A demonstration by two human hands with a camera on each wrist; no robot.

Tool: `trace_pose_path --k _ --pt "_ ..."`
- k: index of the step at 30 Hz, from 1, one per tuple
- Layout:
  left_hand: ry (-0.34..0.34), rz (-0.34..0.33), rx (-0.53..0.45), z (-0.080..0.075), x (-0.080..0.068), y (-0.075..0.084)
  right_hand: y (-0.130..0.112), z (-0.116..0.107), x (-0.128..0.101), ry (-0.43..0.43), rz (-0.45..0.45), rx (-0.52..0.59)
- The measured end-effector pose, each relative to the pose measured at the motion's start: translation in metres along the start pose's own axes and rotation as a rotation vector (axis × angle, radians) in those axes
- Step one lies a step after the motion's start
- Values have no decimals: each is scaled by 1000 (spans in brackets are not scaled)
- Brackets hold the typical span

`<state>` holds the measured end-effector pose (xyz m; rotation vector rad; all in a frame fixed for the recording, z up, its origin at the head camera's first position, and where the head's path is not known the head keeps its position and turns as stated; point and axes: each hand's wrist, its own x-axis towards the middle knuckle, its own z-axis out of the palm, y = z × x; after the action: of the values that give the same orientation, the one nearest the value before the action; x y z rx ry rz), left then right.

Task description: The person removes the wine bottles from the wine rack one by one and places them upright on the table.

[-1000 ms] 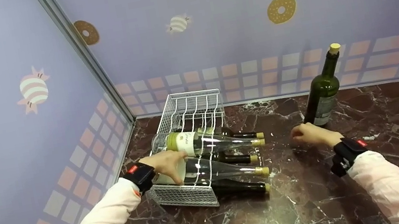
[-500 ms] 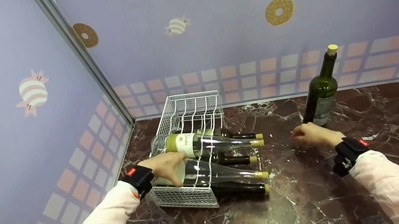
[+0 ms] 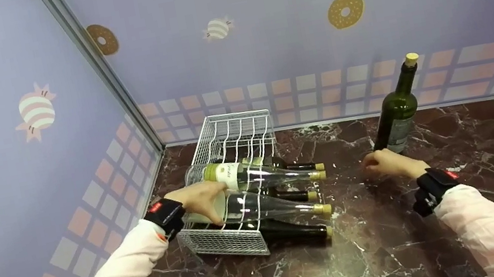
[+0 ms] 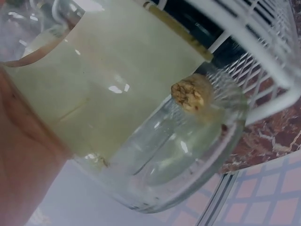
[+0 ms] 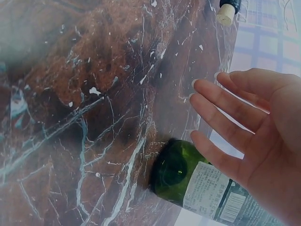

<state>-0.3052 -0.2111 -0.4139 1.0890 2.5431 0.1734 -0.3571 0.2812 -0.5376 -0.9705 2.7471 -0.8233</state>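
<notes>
My left hand (image 3: 199, 201) grips the base end of a clear glass wine bottle (image 3: 259, 205), fingers and thumb spread over its sides. The bottle lies on top of the white wire rack (image 3: 232, 240), its corked neck pointing right. In the left wrist view the bottle's pale label (image 4: 117, 80) fills the middle, and a cork (image 4: 190, 94) shows through the glass near its base. My right hand (image 3: 391, 164) holds nothing, its fingers loosely bent in the right wrist view. Just beyond it stands a green wine bottle (image 3: 398, 114), upright and corked.
Another clear bottle (image 3: 259, 177) with a yellow-banded label lies beside the gripped one. Several dark bottles lie lower in the rack, including one (image 3: 293, 229) at the near end. The rack stands on a dark red marbled tabletop (image 3: 388, 245), with patterned walls at left and back.
My left hand has shifted slightly to the left, and the gripped bottle's neck has dipped a little, then risen. My right hand and the green bottle have stayed about where they were.
</notes>
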Motion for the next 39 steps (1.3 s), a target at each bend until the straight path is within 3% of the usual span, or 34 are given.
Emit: trace_pose_path --k 9,13,20,23,29,34,39 --pt "-21 -85 41 -30 -3 18 -1 -1 0 11 -24 -6" --pt "-3 -47 2 -41 1 29 -2 -2 -1 14 -29 -12" --pt "46 40 -200 -61 15 49 -5 0 -2 60 13 27" --pt "68 73 -255 -70 24 59 -5 0 -2 71 10 61" --pt "135 153 -366 -79 50 80 -2 -2 -2 32 -22 -30" --pt "197 205 -469 -76 77 101 0 -4 -3 24 -10 -22" --pt "314 272 -569 -67 108 118 1 -6 -3 13 9 -18"
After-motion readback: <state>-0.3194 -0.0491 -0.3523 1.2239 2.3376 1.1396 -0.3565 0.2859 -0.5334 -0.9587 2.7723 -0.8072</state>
